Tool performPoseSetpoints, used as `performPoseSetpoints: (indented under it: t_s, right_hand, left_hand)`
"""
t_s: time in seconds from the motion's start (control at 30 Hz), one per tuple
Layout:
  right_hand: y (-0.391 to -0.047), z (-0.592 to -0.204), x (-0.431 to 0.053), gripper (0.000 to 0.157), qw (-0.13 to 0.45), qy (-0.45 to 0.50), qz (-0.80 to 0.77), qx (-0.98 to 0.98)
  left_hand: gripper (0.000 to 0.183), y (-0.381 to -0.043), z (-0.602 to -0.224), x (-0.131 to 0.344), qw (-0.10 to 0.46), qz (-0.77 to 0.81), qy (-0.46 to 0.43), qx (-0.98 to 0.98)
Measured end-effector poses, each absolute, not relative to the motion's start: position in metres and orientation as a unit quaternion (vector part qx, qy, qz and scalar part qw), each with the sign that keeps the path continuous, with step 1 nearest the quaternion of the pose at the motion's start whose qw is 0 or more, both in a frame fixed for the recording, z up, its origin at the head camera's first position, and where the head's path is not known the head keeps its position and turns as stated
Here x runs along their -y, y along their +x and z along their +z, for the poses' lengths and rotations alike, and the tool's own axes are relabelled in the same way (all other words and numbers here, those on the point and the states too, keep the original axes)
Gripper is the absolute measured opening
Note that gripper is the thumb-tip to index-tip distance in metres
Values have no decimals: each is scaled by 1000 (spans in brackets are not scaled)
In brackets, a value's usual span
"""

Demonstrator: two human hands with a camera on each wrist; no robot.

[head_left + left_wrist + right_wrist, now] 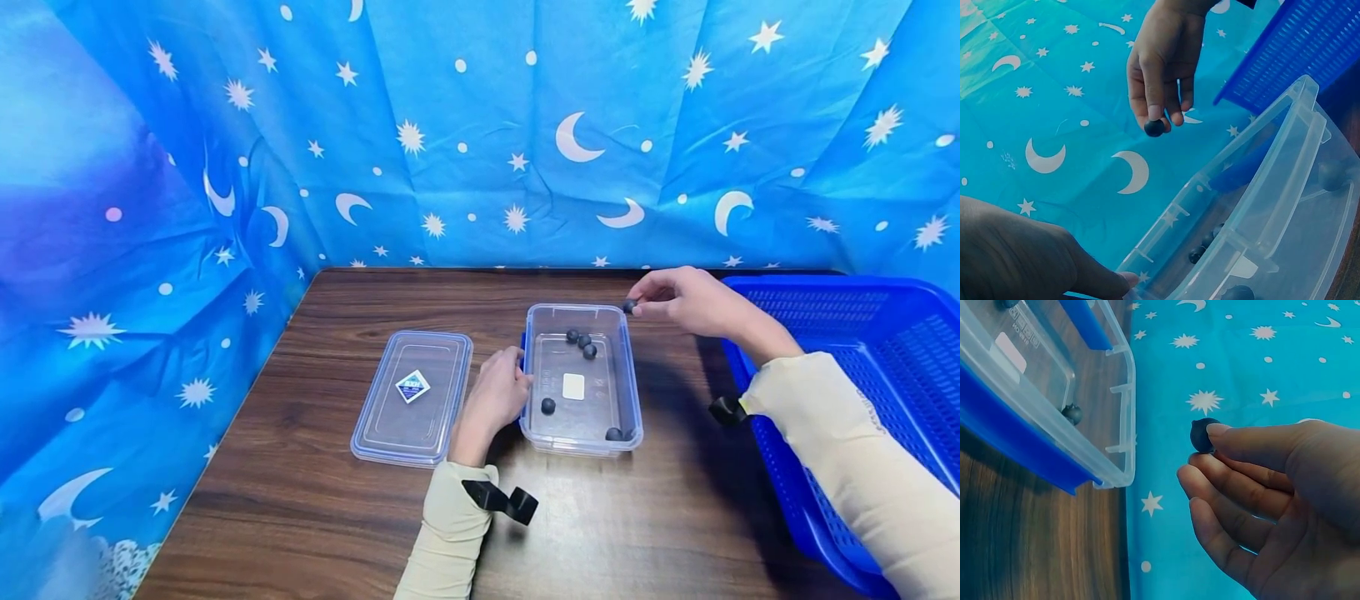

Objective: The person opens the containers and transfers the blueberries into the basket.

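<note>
Pinched between thumb and fingertips, a dark blueberry (pixel 1204 435) is held by my right hand (pixel 686 300) just above and beyond the back right corner of a clear plastic container (pixel 636 375). A small pointed crown shows on the berry. Several more blueberries (pixel 589 352) lie inside the container, some clustered toward the back and others nearer the front. My left hand (pixel 497 392) grips the container's left side, its thumb (pixel 1125 279) against the edge in the left wrist view; the other fingertips are partly hidden. The container has no lid on it.
A clear lid (pixel 382 417) with a blue rim and a diamond-shaped sticker lies flat left of the container. On the right stands a large blue perforated basket (pixel 795 508), under my right forearm. A blue star-and-moon cloth (pixel 480 183) hangs behind the wooden table (pixel 300 517).
</note>
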State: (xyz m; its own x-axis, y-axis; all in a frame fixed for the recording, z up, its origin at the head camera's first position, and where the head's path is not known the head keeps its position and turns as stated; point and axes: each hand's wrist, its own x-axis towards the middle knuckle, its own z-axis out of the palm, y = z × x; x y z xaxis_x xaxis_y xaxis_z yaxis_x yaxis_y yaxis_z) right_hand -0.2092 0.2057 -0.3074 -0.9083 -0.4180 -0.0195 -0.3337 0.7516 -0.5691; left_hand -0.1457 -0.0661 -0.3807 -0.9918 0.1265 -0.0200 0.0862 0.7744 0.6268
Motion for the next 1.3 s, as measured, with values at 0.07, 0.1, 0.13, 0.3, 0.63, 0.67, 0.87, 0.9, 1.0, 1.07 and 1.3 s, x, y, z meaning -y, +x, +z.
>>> performPoseSetpoints:
  t_s: [0.07,0.1,0.13,0.3,0.63,0.67,0.87,0.9,1.0,1.07,1.3]
  right_hand:
    - [-208,-308,-208,22,72,-195,-288,-935]
    - [-208,-308,-209,22,73,-193,-287,-935]
    - [-207,-308,-210,22,73,-189,-287,-936]
    - [-202,-307,-214,23,74,-179,-291,-937]
    - [-197,-307,-233,28,82,-138,-297,-941]
    - [-197,-307,-235,29,82,-135,-296,-942]
    - [-192,-307,-248,34,86,-117,-296,-944]
    - [-190,-307,-250,34,86,-116,-297,-944]
    - [-186,-308,-256,36,84,-111,-295,-945]
    - [-183,-308,-259,37,82,-108,-293,-946]
    - [-174,-311,-272,40,79,-90,-289,-950]
  left_hand:
    - [36,-145,-381,67,32,334,57,-940]
    - [36,-145,-381,67,32,335,58,-940]
    - [36,-144,-381,67,31,335,59,-940]
    - [35,-142,-380,69,27,334,64,-940]
    - [35,-142,-380,68,20,330,68,-941]
    - [35,-142,-380,68,20,331,69,-941]
    - [34,-141,-381,69,14,328,70,-942]
    - [34,-141,-381,69,12,327,70,-942]
    - [34,-139,-383,69,8,327,71,-942]
    - [35,-138,-384,69,7,328,72,-942]
    - [34,-134,-387,69,5,325,72,-943]
